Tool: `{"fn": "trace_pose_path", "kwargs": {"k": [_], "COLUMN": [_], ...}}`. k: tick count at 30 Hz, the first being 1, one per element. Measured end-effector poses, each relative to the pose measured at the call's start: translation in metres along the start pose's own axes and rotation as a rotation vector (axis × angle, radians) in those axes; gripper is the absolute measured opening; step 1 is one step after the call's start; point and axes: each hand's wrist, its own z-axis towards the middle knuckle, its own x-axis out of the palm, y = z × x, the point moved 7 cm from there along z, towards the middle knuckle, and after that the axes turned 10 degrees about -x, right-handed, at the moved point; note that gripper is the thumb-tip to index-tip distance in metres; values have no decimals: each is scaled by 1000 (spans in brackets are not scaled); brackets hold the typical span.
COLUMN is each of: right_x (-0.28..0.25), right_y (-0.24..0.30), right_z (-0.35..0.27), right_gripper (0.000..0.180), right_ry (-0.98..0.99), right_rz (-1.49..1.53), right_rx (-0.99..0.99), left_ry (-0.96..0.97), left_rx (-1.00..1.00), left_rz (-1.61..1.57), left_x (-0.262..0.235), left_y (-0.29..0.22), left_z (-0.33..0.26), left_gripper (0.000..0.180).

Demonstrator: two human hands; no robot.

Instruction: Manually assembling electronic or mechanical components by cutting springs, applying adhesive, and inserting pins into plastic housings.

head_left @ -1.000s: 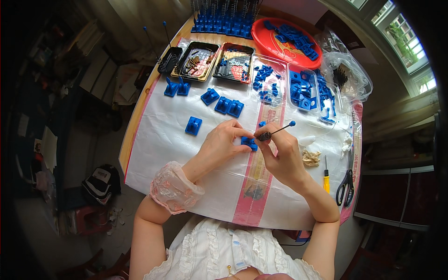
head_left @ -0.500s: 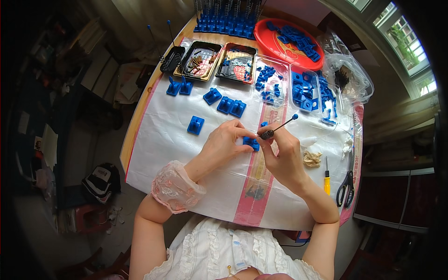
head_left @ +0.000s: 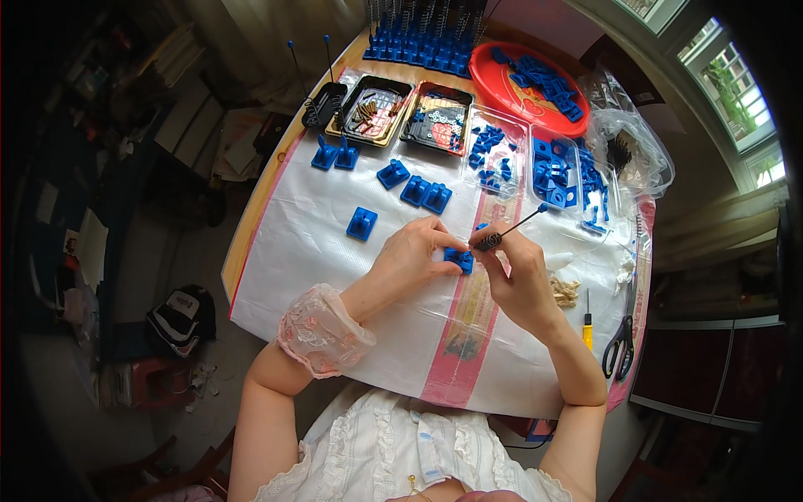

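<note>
- Since a moment ago, both hands have slid a little to the person's left, and the thin tool now leans flatter.
- Near the person, the left hand (head_left: 414, 255) has its fingers closed on a small blue block (head_left: 459, 258), which sits just above the white sheet (head_left: 335, 251) in the middle of the table (head_left: 251, 226).
- Touching it from the other side, the right hand (head_left: 520, 272) has its fingers closed on a thin black tool (head_left: 510, 229) with a blue ball at its far tip; its dark grip end meets the blue block.
- A pink stripe (head_left: 464, 335) runs down the sheet under the hands.
- To the right lie a yellow screwdriver (head_left: 587, 325) and black scissors (head_left: 620, 350), near each other.
- A bit farther, to the left, one blue piece (head_left: 361, 223) lies alone, with more blue pieces (head_left: 414, 188) beyond it.
- Farther still stand two dark trays (head_left: 410, 113) of small metal bits and clear boxes (head_left: 535, 163) of blue parts.
- At the far edge sits a red round tray (head_left: 523, 88) with blue parts in it, beside a clear bag (head_left: 631, 151).
</note>
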Motion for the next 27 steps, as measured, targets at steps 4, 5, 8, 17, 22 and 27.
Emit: {"fn": "trace_pose_path", "kwargs": {"k": [4,5,8,17,22,27], "right_x": [2,2,2,4,1,5], "right_y": [4,5,6,5,-2,7], "right_z": [-2,-3,-6,-5,-3,-7], "right_gripper": [14,13,13,13,14,13], "right_ry": [-14,-28,-74,-36,-28,-84], "right_rz": [-70,-77,-97,-60,-17,-137], "right_rx": [-11,1,30,-11,8,41], "left_ry": [8,9,2,3,11,8], "left_rx": [-12,-12,-3,-3,-21,-1], "left_rz": [-3,-4,-4,-14,-12,4], "left_x": [0,0,1,0,2,2], "left_y": [0,0,1,0,2,4], "left_z": [0,1,1,0,0,1], "left_gripper": [32,32,32,31,31,32]}}
